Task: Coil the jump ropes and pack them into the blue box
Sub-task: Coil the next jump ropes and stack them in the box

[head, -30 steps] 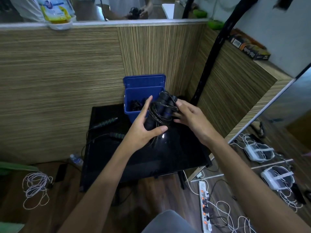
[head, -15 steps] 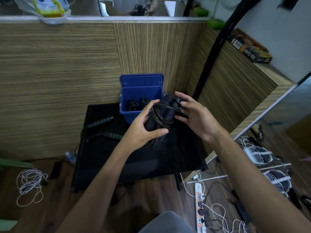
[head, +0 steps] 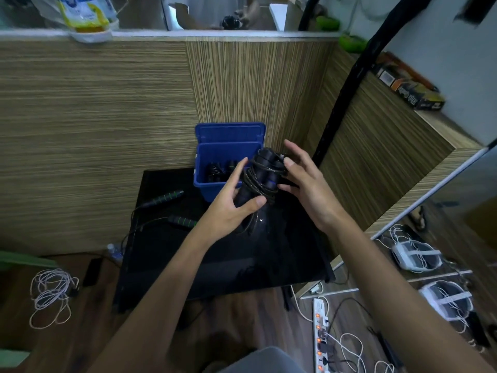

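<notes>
A coiled black jump rope (head: 262, 177), its cord wound round both handles, is held just in front of the blue box (head: 212, 192). My left hand (head: 228, 208) grips the lower end of the handles between thumb and fingers. My right hand (head: 304, 184) touches the bundle's upper right side with its fingers spread. The blue box stands at the back of the black table (head: 269, 254), its lid up, with dark coiled ropes (head: 216, 169) inside. A second jump rope with green-striped handles (head: 166, 197) lies uncoiled on the table's left.
Wood-grain partition walls close off the back and right. A black pole (head: 347, 84) leans past the table's right corner. On the floor lie a white cable bundle (head: 51, 292), a power strip (head: 321, 343) with cords, and white devices (head: 414, 258) at the right.
The view has shifted a little. My right-hand fingers have opened and spread along the bundle's side. The left hand keeps its grip on the coiled rope by the box.
</notes>
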